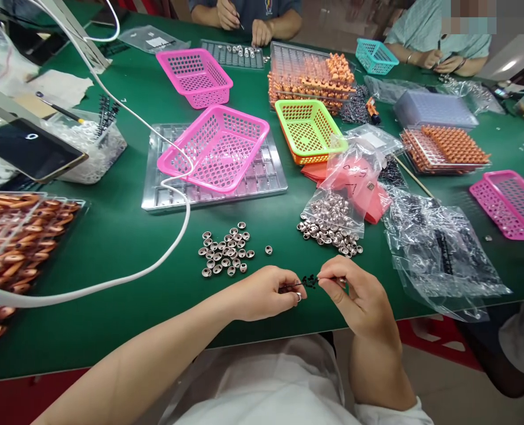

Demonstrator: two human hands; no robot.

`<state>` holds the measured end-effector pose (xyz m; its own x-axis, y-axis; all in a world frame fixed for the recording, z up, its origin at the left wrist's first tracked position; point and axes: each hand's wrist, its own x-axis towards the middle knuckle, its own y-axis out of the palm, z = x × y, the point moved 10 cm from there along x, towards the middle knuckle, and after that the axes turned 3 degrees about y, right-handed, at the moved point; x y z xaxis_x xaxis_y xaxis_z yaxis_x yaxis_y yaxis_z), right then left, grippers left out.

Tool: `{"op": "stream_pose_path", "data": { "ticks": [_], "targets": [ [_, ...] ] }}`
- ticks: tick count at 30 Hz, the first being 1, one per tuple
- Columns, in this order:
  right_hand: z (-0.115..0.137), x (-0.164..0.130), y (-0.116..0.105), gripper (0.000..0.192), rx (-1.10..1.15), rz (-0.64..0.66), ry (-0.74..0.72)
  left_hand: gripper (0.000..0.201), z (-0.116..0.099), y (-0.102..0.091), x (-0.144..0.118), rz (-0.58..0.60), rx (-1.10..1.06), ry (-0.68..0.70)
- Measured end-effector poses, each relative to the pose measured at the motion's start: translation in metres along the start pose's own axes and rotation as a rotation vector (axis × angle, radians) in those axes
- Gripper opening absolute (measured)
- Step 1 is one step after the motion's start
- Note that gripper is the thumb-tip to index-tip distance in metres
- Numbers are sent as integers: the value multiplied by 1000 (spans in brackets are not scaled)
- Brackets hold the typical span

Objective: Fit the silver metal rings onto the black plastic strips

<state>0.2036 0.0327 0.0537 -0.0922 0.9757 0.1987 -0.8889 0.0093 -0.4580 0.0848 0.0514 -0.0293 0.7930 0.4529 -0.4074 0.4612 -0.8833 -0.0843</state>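
Near the table's front edge, my left hand (276,293) is closed around a thin dark strip, with a small silver metal cup (299,297) at its thumb tip. Small black pieces (309,281) show between my two hands; whether they lie on the table or hang from the strip is unclear. My right hand (358,290) is pinched, and a bit of silver metal peeks out between its fingers; most of what it grips is hidden. Beyond my left hand lie several loose silver cups (226,251). Past my right hand, more cups (330,227) spill from a clear bag.
Farther back are a pink basket (256,121) on a metal tray (155,192) and a green basket (288,105). To the right lies a plastic bag (461,236) of black parts. A white cable (173,245) crosses the left side. Two other people work across the table.
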Motion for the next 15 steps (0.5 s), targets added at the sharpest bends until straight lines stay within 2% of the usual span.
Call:
{"op": "stream_pose_path", "data": {
  "ticks": [5,7,11,15],
  "targets": [
    [-37,-22,-27,7,146,-440,278,21,10,-9,6,-138,-195,-48],
    [-43,-29,-30,9,242,-570,305,18,10,-13,8,-205,-304,-37],
    [-49,-33,-20,11,390,-671,320,21,-2,-19,6,-266,-542,82],
    [-56,-30,3,15,491,-606,370,24,-15,-33,-3,-375,-605,244]
  ]
}}
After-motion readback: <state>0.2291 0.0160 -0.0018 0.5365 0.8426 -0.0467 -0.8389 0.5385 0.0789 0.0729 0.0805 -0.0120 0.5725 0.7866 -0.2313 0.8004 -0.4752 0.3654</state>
